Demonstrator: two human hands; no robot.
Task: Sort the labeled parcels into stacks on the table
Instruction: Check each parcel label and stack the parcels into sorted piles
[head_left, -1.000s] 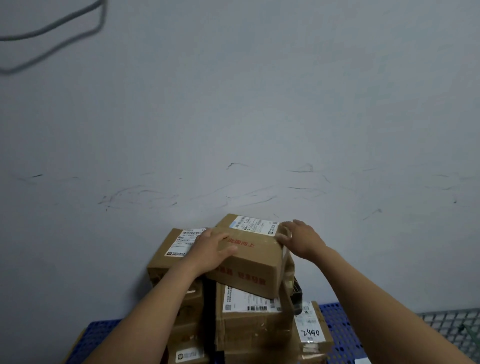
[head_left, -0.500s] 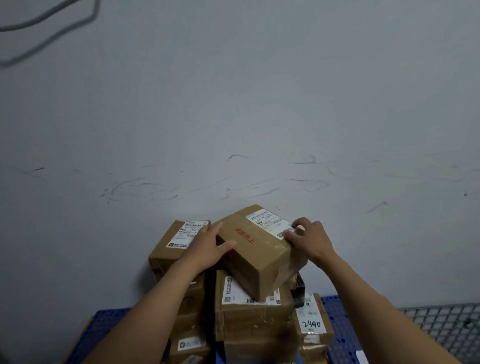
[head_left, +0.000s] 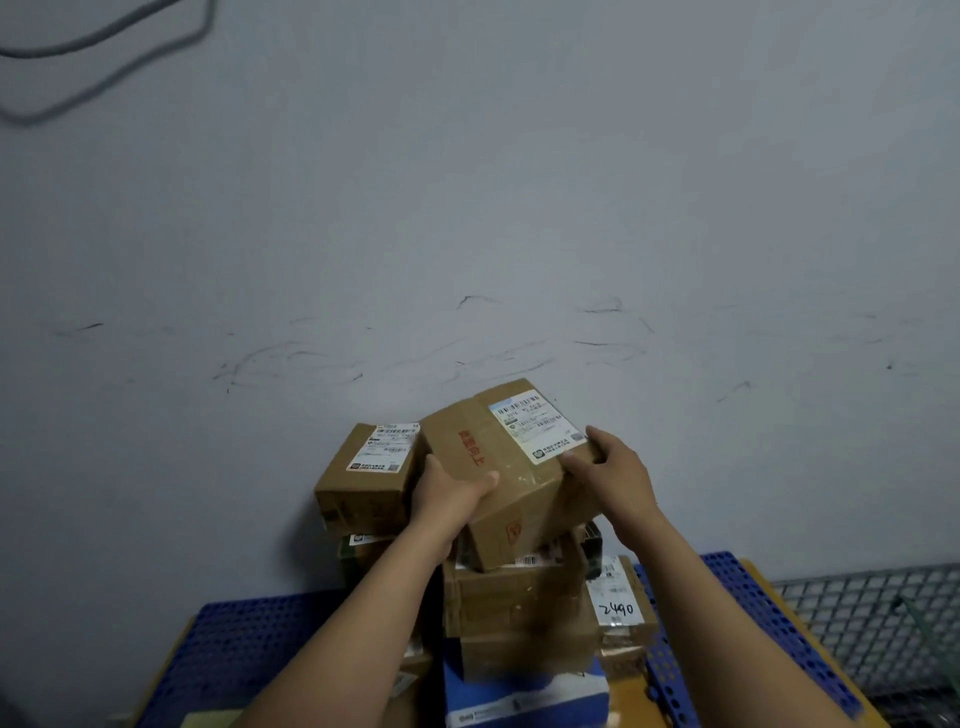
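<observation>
A brown cardboard parcel (head_left: 511, 470) with a white label and red print is tilted above the middle stack, held between both hands. My left hand (head_left: 451, 491) grips its left side, thumb across the top face. My right hand (head_left: 610, 470) holds its right edge beside the label. To the left stands another labeled parcel (head_left: 366, 480) on top of a second stack. Under the held parcel sits a taped brown box (head_left: 519, 597), and lower down a blue and white box (head_left: 524, 699). A smaller parcel marked 2490 (head_left: 618, 603) leans at the right of the stack.
The parcels rest on a blue perforated mat (head_left: 234, 649) over a yellow table edge (head_left: 810, 649). A grey scuffed wall (head_left: 467, 208) rises right behind the stacks. A wire mesh basket (head_left: 872, 623) is at the lower right. A cable (head_left: 104, 52) hangs at the upper left.
Both hands have lifted the top parcel off the middle stack and turned it, so its label faces up and to the right. The other parcels have stayed in place.
</observation>
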